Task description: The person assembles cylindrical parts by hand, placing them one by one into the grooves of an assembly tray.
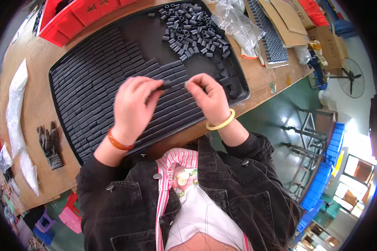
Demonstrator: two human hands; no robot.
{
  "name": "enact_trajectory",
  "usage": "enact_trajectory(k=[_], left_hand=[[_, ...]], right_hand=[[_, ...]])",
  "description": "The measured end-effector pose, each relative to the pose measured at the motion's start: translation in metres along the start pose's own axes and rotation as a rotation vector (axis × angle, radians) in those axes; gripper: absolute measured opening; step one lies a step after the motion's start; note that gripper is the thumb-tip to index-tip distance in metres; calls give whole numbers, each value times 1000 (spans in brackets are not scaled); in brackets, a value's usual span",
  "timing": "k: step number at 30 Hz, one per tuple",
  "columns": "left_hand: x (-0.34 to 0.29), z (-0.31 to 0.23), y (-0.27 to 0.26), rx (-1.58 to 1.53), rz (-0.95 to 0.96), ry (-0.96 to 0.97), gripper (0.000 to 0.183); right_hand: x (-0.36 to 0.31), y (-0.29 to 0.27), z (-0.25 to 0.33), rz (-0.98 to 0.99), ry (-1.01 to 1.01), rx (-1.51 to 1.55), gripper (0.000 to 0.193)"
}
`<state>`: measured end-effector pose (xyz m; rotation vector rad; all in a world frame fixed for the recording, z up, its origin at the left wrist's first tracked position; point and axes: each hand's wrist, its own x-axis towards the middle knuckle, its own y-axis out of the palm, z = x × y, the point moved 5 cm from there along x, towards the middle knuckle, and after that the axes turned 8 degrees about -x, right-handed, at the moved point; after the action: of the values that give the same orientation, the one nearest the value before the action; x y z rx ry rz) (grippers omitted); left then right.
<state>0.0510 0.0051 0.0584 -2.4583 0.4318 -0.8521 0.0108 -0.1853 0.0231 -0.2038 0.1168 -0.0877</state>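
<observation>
Pinched between the thumb and fingers of my left hand (134, 98) is a short black tube (166, 84), held just above the tray. My right hand (207, 94) is close to its right, thumb and fingertips pressed together; whatever they may hold is hidden. Under both hands lies a large black tray (144, 31) with a raised rim. Tight rows of black tubes (92, 79) lie end to end across its left and middle. A loose heap of the same short tubes (192, 31) fills the far right part, some standing with their holes upward.
A red crate (81, 19) stands at the far left. On the table's left are a dark knitted glove (50, 144) and white plastic wrapping (17, 108). Clear plastic bags (238, 25) and cardboard (282, 19) lie right of the tray. A fan (351, 77) stands beyond.
</observation>
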Motion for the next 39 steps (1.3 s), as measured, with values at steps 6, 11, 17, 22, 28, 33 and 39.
enact_trajectory(k=[6, 11, 17, 22, 28, 33, 39], left_hand=[[54, 53, -16, 297, -29, 34, 14], [85, 106, -16, 552, -78, 111, 12], [82, 145, -17, 710, 7, 86, 12], [75, 144, -12, 676, 53, 88, 15], [81, 135, -13, 750, 146, 79, 27], [68, 147, -23, 840, 226, 99, 34], [76, 79, -12, 523, 138, 134, 29]], right_hand=[[5, -17, -27, 98, 304, 737, 12], [-4, -31, -39, 65, 305, 750, 17], [-5, -42, -51, 57, 368, 718, 14], [-6, -42, -52, 90, 380, 696, 13], [-8, -66, -46, 70, 342, 584, 13], [-5, -110, -37, -139, -28, -228, 18], [-17, -84, -40, 139, -142, -1050, 27]])
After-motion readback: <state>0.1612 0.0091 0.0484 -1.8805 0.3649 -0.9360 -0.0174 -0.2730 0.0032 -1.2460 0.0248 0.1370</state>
